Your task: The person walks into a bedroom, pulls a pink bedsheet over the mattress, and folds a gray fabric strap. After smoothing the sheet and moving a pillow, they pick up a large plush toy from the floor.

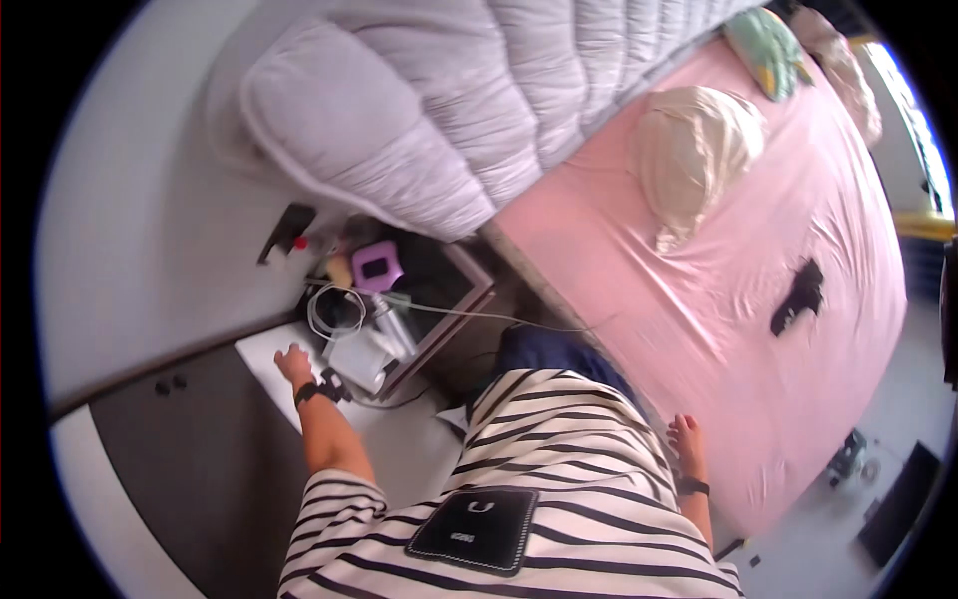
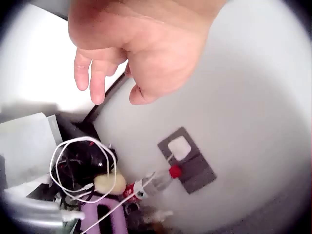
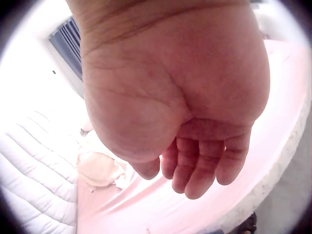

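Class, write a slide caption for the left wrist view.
Empty left hand in the foreground; looped white cable and red-capped bottle beyond.

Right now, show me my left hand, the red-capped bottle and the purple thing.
Left hand (image 2: 151,53), left wrist view: palm.
Red-capped bottle (image 2: 159,182), left wrist view: clear side.
Purple thing (image 1: 377,285), head view: lower edge.

A: What does the quilt (image 1: 409,95) look like?
B: Matt cloth, softly puffed between its seams. The sheet (image 1: 679,319) is cloth too, thinner, matt and creased.
A: And the shirt (image 1: 569,439)?
B: Striped matt cloth, with a dull, leather-like patch (image 1: 474,534) edged in pale stitching.
A: Does anything look like plastic?
B: The bottle (image 2: 157,183) does, clear and glossy, with a red plastic cap (image 2: 175,171). The cable (image 2: 52,163) has a smooth white plastic coat, and the purple case (image 1: 377,284) looks like smooth plastic.
A: The wall (image 2: 248,97)?
B: Smooth, with a matt finish.
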`<action>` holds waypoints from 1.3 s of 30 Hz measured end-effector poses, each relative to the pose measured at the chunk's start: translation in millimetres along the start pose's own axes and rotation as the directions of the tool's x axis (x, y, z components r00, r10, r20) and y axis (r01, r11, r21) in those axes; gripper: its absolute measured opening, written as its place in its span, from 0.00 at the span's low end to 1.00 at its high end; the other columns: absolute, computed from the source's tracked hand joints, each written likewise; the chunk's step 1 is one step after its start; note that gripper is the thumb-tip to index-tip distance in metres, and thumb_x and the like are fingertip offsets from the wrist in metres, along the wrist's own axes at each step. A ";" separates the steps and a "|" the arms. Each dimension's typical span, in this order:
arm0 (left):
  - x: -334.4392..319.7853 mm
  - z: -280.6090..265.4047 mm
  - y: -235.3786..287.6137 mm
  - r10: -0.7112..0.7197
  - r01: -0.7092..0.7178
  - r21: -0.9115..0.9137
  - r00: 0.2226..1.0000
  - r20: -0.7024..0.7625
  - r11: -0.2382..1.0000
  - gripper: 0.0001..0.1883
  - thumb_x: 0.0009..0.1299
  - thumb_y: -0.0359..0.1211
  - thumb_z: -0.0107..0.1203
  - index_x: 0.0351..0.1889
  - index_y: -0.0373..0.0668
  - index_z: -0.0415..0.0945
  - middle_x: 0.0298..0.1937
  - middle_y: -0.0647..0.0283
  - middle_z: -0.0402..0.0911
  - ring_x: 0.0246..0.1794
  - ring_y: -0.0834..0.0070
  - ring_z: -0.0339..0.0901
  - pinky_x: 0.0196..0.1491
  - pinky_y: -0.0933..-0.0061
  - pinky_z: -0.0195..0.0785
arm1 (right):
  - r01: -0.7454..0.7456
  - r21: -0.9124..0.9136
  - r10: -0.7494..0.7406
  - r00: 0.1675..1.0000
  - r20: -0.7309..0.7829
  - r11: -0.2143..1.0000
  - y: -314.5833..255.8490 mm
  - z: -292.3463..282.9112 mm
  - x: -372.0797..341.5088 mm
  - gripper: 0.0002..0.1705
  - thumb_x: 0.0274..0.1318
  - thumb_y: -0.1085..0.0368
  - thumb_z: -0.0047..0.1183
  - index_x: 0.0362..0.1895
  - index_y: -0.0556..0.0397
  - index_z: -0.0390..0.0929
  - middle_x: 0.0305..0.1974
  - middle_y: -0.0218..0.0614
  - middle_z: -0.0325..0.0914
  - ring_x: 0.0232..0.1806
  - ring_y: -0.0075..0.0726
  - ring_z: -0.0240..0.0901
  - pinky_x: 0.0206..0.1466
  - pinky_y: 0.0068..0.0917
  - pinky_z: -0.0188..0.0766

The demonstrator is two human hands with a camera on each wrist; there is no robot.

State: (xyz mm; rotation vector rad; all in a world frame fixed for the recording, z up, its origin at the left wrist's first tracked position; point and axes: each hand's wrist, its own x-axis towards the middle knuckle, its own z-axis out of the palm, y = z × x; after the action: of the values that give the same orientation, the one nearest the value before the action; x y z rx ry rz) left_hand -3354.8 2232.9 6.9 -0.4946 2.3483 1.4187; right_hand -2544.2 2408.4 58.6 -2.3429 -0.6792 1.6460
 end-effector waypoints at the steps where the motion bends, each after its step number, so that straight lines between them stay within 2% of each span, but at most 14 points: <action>1: 7.3 12.0 -15.8 0.022 -0.020 -0.026 0.998 0.052 0.999 0.25 0.60 0.29 0.50 0.57 0.46 0.58 0.36 0.57 0.72 0.25 0.70 0.71 0.19 0.76 0.60 | 0.063 -0.026 -0.064 0.997 -0.036 0.998 -13.4 0.0 -5.3 0.16 0.56 0.54 0.46 0.36 0.55 0.73 0.27 0.32 0.73 0.28 0.23 0.70 0.30 0.22 0.66; 3: -19.6 54.7 -30.7 0.131 -0.188 0.263 0.967 0.219 0.946 0.17 0.61 0.30 0.49 0.50 0.47 0.66 0.35 0.60 0.74 0.24 0.75 0.70 0.20 0.79 0.60 | 0.173 -0.084 -0.182 0.977 -0.115 0.981 -46.9 -2.9 -23.3 0.17 0.56 0.53 0.46 0.35 0.55 0.73 0.26 0.31 0.73 0.28 0.23 0.70 0.29 0.21 0.66; 7: -88.0 150.2 -58.8 -0.173 -0.156 0.398 0.718 0.674 0.904 0.11 0.63 0.33 0.48 0.43 0.47 0.71 0.29 0.69 0.76 0.21 0.83 0.70 0.19 0.82 0.58 | 0.456 -0.051 -0.455 0.864 -0.214 0.889 -108.2 -20.4 -63.7 0.11 0.58 0.63 0.45 0.35 0.58 0.73 0.24 0.31 0.72 0.27 0.22 0.69 0.30 0.18 0.65; 11: -203.2 233.0 -57.7 -0.326 -0.421 0.582 0.538 0.778 0.695 0.11 0.65 0.36 0.48 0.44 0.46 0.71 0.31 0.68 0.77 0.23 0.81 0.73 0.19 0.83 0.58 | 0.735 0.012 -0.660 0.616 -0.431 0.678 -174.9 -23.7 -137.4 0.06 0.50 0.72 0.53 0.33 0.61 0.73 0.25 0.31 0.72 0.25 0.22 0.68 0.31 0.20 0.67; 13: -222.1 262.3 -65.1 -0.352 -0.520 0.549 0.433 0.830 0.655 0.14 0.64 0.36 0.49 0.46 0.43 0.70 0.31 0.67 0.77 0.23 0.81 0.73 0.19 0.83 0.59 | 0.843 -0.292 -0.845 0.299 -0.443 0.452 -201.1 -27.6 -191.3 0.06 0.50 0.71 0.54 0.31 0.60 0.73 0.23 0.33 0.72 0.24 0.26 0.68 0.28 0.23 0.66; 17: -256.4 301.1 -49.0 -0.415 -0.656 0.485 0.275 0.867 0.578 0.15 0.65 0.37 0.49 0.47 0.42 0.69 0.32 0.66 0.77 0.22 0.82 0.73 0.19 0.83 0.59 | 0.924 0.194 -0.860 -0.208 -0.466 -0.329 -235.9 -13.7 -270.9 0.05 0.47 0.72 0.53 0.24 0.59 0.71 0.18 0.37 0.70 0.18 0.35 0.66 0.18 0.27 0.62; 20: -257.2 328.8 -34.8 -0.444 -0.700 0.502 0.286 0.849 0.509 0.14 0.65 0.38 0.48 0.48 0.46 0.69 0.31 0.69 0.76 0.22 0.83 0.72 0.20 0.83 0.59 | 0.822 0.451 -0.912 -0.183 -0.368 -0.347 -257.0 2.5 -301.4 0.16 0.50 0.61 0.52 0.13 0.49 0.67 0.13 0.31 0.66 0.11 0.29 0.62 0.15 0.26 0.55; 23: -245.9 348.2 -25.6 -0.488 -0.672 0.572 0.341 0.803 0.471 0.13 0.67 0.41 0.47 0.47 0.51 0.68 0.30 0.73 0.75 0.21 0.84 0.71 0.20 0.82 0.58 | 0.585 0.513 -0.750 -0.632 -0.198 -0.628 -280.1 11.0 -271.8 0.22 0.42 0.51 0.60 0.23 0.58 0.69 0.21 0.37 0.68 0.21 0.35 0.67 0.22 0.25 0.63; 25: -237.9 355.4 -24.5 -0.480 -0.675 0.579 0.360 0.800 0.458 0.13 0.67 0.42 0.46 0.47 0.52 0.68 0.30 0.74 0.75 0.21 0.85 0.70 0.20 0.83 0.58 | 0.470 0.597 -0.746 -0.549 -0.378 -0.649 -282.4 26.5 -278.2 0.30 0.37 0.44 0.63 0.24 0.60 0.68 0.21 0.36 0.65 0.20 0.35 0.64 0.21 0.23 0.60; 26: -232.7 357.0 -22.7 -0.514 -0.684 0.576 0.329 0.792 0.448 0.13 0.67 0.42 0.45 0.47 0.52 0.68 0.31 0.75 0.75 0.23 0.86 0.70 0.21 0.83 0.58 | 0.439 0.666 -0.794 -0.259 -0.549 -0.603 -277.4 47.3 -300.5 0.30 0.36 0.42 0.61 0.20 0.57 0.66 0.17 0.32 0.62 0.15 0.31 0.60 0.17 0.22 0.55; 29: -246.6 351.6 -20.4 -0.483 -0.696 0.593 0.388 0.785 0.404 0.13 0.67 0.42 0.47 0.47 0.53 0.68 0.29 0.73 0.76 0.20 0.84 0.70 0.18 0.83 0.59 | 0.422 0.766 -0.865 -0.099 -0.493 -0.485 -274.5 44.4 -289.5 0.33 0.32 0.36 0.59 0.16 0.54 0.65 0.15 0.28 0.61 0.12 0.28 0.58 0.14 0.20 0.53; 33: -261.6 342.1 -32.4 -0.510 -0.697 0.606 0.388 0.768 0.383 0.13 0.67 0.41 0.47 0.47 0.51 0.69 0.30 0.72 0.76 0.22 0.84 0.71 0.19 0.83 0.59 | 0.529 0.802 -0.959 -0.113 -0.259 -0.278 -269.1 5.8 -280.0 0.31 0.36 0.38 0.59 0.17 0.55 0.66 0.16 0.28 0.63 0.14 0.27 0.59 0.18 0.19 0.56; 37: -261.4 331.7 -46.5 -0.520 -0.654 0.575 0.310 0.796 0.491 0.12 0.66 0.39 0.49 0.45 0.48 0.71 0.29 0.70 0.77 0.23 0.84 0.72 0.21 0.85 0.58 | 0.496 0.856 -0.900 0.426 -0.096 0.144 -245.0 -12.4 -250.1 0.29 0.54 0.41 0.40 0.22 0.56 0.67 0.19 0.33 0.65 0.21 0.28 0.62 0.25 0.25 0.60; 39: -299.7 315.4 -40.6 -0.449 -0.662 0.579 0.383 0.808 0.477 0.13 0.65 0.38 0.49 0.45 0.46 0.71 0.30 0.69 0.77 0.23 0.84 0.72 0.21 0.84 0.59 | 0.490 0.829 -0.792 0.602 -0.100 0.268 -234.3 -22.5 -197.9 0.29 0.59 0.41 0.33 0.25 0.55 0.67 0.19 0.32 0.65 0.20 0.24 0.60 0.25 0.22 0.60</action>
State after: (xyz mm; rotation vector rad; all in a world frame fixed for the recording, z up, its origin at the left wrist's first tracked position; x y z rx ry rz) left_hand -3036.2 2530.6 -22.1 0.7259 1.6509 0.0512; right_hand -2637.1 2521.7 329.0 -0.8808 -0.6340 1.4471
